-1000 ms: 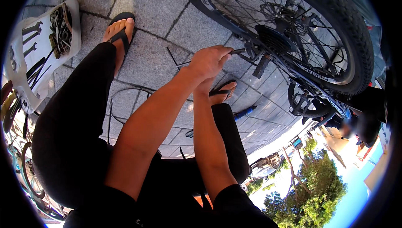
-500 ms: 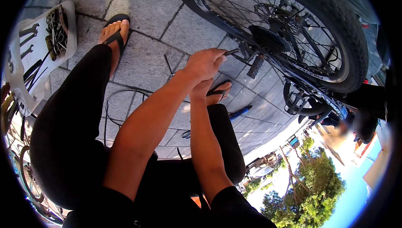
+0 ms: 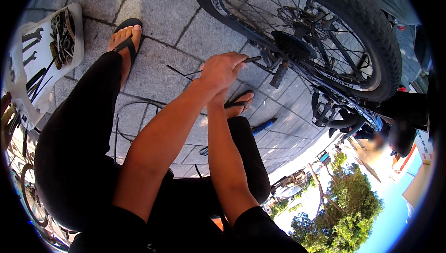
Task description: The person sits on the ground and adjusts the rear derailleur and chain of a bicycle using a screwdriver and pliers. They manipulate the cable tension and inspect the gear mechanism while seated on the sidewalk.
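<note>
My left hand is closed round a thin black cable, whose dark sleeved end points at the rear derailleur of a bicycle. Close behind and below it, my right hand looks closed too; my left hand covers most of its fingers, so what they grip is hidden. A thin black cable end sticks out to the left of both hands. The bicycle's rear wheel is above and right of my hands, with the dark sprockets beside the derailleur. A pedal hangs just below.
At the left, a white tool case holds wrenches and other tools. Black cable loops across the paving between my sandalled feet. A blue-handled tool lies beyond my right foot. Another bicycle's wheel shows lower left.
The loose cable end left of my hands has swung from pointing up to pointing further left. My hands have shifted slightly left, still close together near the derailleur.
</note>
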Motion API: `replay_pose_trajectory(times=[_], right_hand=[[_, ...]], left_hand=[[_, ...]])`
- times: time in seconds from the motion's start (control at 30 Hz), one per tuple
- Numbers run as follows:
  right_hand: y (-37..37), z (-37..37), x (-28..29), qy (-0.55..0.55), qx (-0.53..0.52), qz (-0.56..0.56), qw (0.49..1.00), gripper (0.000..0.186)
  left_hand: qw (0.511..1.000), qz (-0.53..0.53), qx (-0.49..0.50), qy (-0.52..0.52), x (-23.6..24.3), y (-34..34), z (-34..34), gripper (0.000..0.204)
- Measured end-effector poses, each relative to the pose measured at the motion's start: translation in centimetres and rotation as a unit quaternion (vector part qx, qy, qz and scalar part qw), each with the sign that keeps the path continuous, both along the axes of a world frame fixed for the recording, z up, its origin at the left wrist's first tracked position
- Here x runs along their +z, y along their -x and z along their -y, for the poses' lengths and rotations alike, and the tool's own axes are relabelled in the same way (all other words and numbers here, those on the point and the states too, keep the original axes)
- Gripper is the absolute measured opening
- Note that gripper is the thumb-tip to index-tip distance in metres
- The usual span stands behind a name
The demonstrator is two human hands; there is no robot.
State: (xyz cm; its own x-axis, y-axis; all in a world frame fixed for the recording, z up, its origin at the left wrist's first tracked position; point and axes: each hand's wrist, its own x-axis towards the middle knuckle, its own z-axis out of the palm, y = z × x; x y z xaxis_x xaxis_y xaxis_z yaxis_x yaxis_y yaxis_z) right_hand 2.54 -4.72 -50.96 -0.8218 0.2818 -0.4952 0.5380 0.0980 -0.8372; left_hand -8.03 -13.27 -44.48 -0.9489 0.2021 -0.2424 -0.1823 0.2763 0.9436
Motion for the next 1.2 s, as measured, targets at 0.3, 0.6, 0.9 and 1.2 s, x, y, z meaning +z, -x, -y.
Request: replay_pose_trajectory(times=[0.3,0.6,0.9,1.2], right_hand=[[0.3,-0.1,0.5,-0.015,0.018,0.006,1.000,0.032],[0.7,1.1,0.4,-0.038,0.031,-0.002,0.999,0.031],[0.0,1.8,0.8,-0.078,0.034,-0.008,0.996,0.029],[2.2,0.6,2.3,-0.279,0.097,-0.024,0.955,0.028]], left_hand=[[0.999,0.015,-0.007,0.046,1.1,0.3,0.0,0.023],[0.999,0.004,-0.017,0.035,0.2,0.4,-0.4,0.024],[0.999,-0.003,-0.036,-0.026,-0.1,1.0,-0.7,0.024],[0.998,0.029,-0.048,-0.020,0.7,1.0,-0.3,0.024]])
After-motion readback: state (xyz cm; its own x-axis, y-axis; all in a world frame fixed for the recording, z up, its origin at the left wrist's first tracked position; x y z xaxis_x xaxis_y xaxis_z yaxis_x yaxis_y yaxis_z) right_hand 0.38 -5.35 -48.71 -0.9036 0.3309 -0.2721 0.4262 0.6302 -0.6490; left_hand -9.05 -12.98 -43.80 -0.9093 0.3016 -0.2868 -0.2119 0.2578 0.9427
